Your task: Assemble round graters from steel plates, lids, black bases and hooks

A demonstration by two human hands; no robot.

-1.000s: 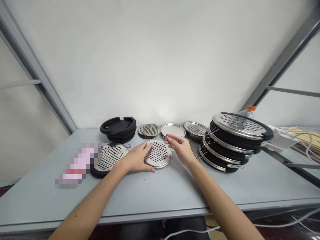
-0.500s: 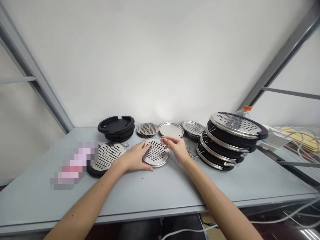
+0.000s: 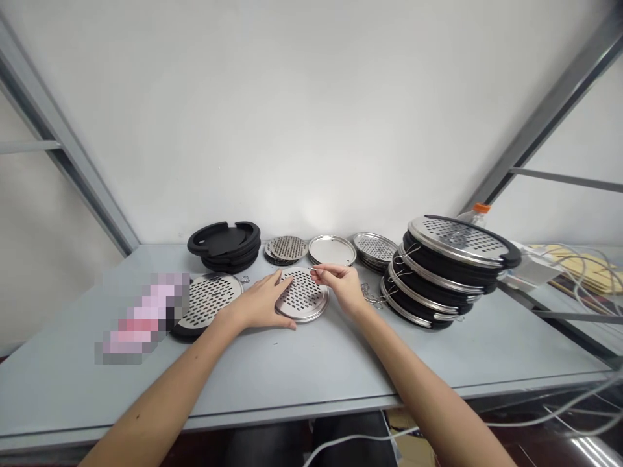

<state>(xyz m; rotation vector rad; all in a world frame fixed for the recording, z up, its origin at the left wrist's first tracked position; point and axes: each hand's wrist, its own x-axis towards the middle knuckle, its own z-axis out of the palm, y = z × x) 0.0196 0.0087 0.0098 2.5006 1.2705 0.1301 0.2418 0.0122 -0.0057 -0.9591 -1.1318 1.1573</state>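
Observation:
A round metal plate with slotted holes (image 3: 305,295) lies flat on the table in front of me. My left hand (image 3: 260,303) rests over the plate's left side, fingers stretched onto its top and thumb apart at the near rim. At the plate's far right edge, my right hand (image 3: 343,285) is closed in a pinch. A small, thin, shiny metal piece (image 3: 313,268) shows at its fingertips; its exact kind is too small to tell. To the right of this hand lie several looped wire clips (image 3: 372,297).
A tall stack of black-rimmed plates (image 3: 448,272) stands at right, a bottle (image 3: 479,214) behind it. Black rings (image 3: 226,243), grater-like discs (image 3: 287,248), a plain metal plate (image 3: 332,250) and perforated plates (image 3: 374,248) line the back. Left is another black-rimmed plate (image 3: 209,301), near a blurred patch.
The view has shifted slightly. My right hand keeps its pinch near the plate's far right edge, with the fingertips a little closer together. My left hand stays on the plate.

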